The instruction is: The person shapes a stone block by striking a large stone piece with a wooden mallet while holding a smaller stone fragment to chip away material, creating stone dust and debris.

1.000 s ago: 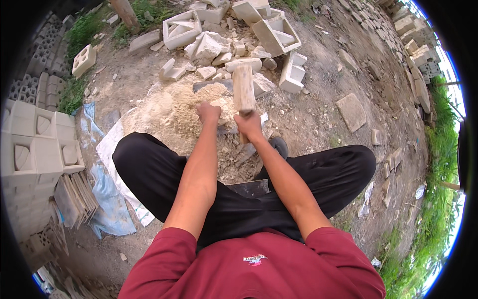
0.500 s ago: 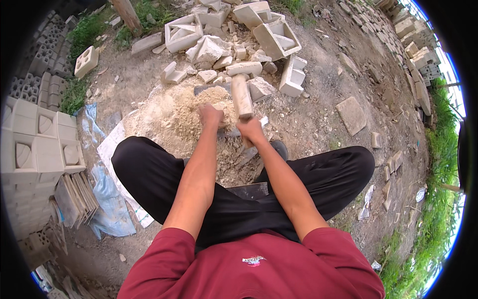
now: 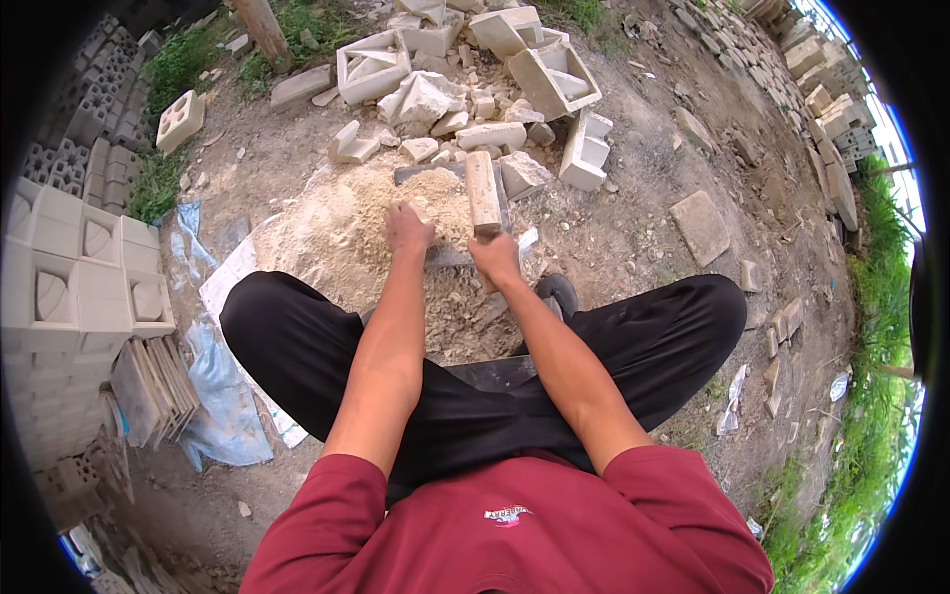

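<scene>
My right hand (image 3: 494, 259) is wrapped round the handle of a mallet with a thick, dust-covered head (image 3: 484, 193). That head rests low over a dark flat slab (image 3: 450, 258), at the right side of a heap of crushed pale crumbs (image 3: 435, 193). On the heap's left part lies my left hand (image 3: 408, 228), its fingers apart and touching the crumbs; their tips are partly hidden. Just beyond the slab are broken block pieces (image 3: 492, 136).
A pile of broken hollow blocks (image 3: 373, 66) stands ahead. Stacked blocks (image 3: 74, 267), thin boards (image 3: 155, 391) and a blue plastic sheet (image 3: 223, 406) are at left. A flat stone slab (image 3: 700, 229) lies at right. My bent legs (image 3: 643, 346) flank the work spot.
The mallet head has come down toward the slab. My left hand has shifted slightly left, away from the mallet, over the crumbs. The view has tilted a little.
</scene>
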The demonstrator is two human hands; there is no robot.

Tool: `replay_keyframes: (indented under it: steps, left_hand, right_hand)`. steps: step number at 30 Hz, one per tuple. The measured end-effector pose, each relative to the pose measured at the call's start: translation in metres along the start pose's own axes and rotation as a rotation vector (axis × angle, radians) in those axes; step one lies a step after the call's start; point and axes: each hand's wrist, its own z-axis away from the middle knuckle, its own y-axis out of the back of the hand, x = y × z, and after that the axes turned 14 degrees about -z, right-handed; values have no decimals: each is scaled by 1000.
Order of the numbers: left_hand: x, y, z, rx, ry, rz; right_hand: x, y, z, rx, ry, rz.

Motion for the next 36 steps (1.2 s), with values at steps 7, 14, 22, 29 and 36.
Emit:
replay_keyframes:
  steps: [7, 14, 22, 29, 36]
  left_hand:
    - [-19, -7, -4, -52, 42, -6]
    - [6, 12, 3, -44, -11, 82]
    - [-16, -19, -19, -42, -142, 169]
    - [12, -10, -16, -235, 35, 371]
    - [6, -27, -24, -115, 123, 288]
  right_hand:
    - [-56, -7, 42, -178, 117, -315]
    - [28, -8, 12, -153, -160, -127]
    - [-63, 6, 7, -249, -127, -439]
    - [4, 9, 6, -153, -43, -104]
    - [-59, 29, -12, -152, 68, -252]
